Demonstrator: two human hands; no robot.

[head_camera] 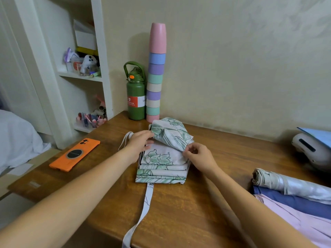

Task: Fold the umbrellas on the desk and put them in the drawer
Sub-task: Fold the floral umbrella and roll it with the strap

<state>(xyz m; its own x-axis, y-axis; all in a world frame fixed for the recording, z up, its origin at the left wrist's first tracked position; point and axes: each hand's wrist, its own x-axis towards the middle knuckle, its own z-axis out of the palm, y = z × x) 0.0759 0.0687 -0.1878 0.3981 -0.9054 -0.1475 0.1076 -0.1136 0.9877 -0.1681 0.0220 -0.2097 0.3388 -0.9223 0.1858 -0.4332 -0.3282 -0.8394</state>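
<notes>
Seen from above, over two bare forearms reaching forward across a wooden desk (179, 212). Nearest the edge, trailed a white fabric strap (143, 210) off the desk's front. At near right, lay three rolled umbrellas close together: a pink umbrella (304, 221), a blue umbrella (290, 201) and a silver umbrella (286, 183) on top.

At the middle of the desk, rested a white umbrella with green leaf print (164, 161), its canopy pleated in flat layers. Pinched a raised fold of that canopy at its right side with the right hand (198, 156), thumb and fingertips pressed together on the cloth. Held the left side of the same fold with the left hand (139, 144), fingers curled onto the fabric beside a white wrist cord (125, 138).

To the left, lay an orange phone (75, 154). Farther back, against the wall, stood a green bottle (135, 97) just beside a tall stack of pastel cups (155, 74). At far right, sat a white device (311, 149), partly cut off.
</notes>
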